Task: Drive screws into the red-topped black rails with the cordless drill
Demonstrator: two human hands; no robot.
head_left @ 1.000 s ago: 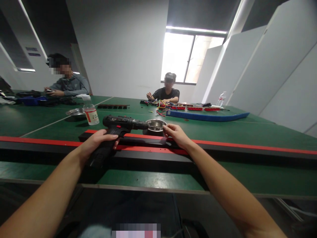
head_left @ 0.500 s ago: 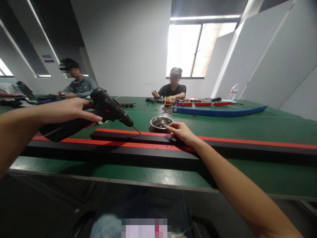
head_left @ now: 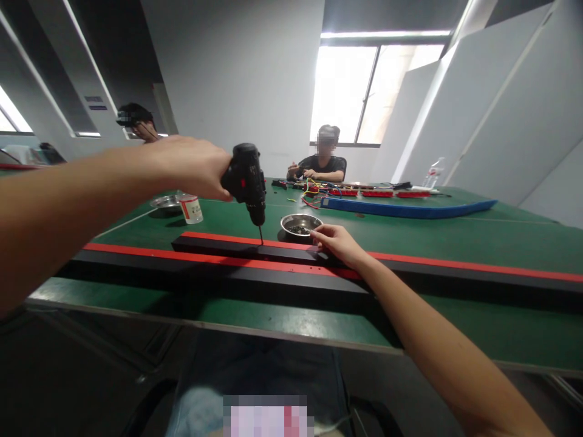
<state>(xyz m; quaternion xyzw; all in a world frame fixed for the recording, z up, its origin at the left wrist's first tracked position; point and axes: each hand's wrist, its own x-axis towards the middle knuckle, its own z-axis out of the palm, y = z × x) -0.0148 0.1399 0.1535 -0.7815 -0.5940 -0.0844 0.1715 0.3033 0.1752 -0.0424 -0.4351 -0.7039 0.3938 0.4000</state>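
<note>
My left hand (head_left: 195, 167) is wrapped round the handle of a black cordless drill (head_left: 248, 182). The drill points down, and its thin bit meets the red top of the farther black-and-red bar (head_left: 214, 243). A second black-and-red bar (head_left: 182, 267) lies nearer to me, alongside the first. My right hand (head_left: 337, 243) rests over the bars with its thumb and forefinger pinched together; what is between them, if anything, is too small to make out. Just beyond those fingertips stands a steel bowl (head_left: 301, 223) with small dark pieces in it.
A paper cup (head_left: 190, 209) and another metal bowl (head_left: 164, 205) stand at the left. Beyond the bars lie a long blue strip (head_left: 405, 206), wires and red parts (head_left: 376, 193). A plastic bottle (head_left: 433, 173) stands far right. Two people sit across the green table (head_left: 237, 212).
My left hand has swung the drill from a slanted pose to nearly upright, its bit now on the farther bar. The right hand stays about where it was. The cup has come into view.
</note>
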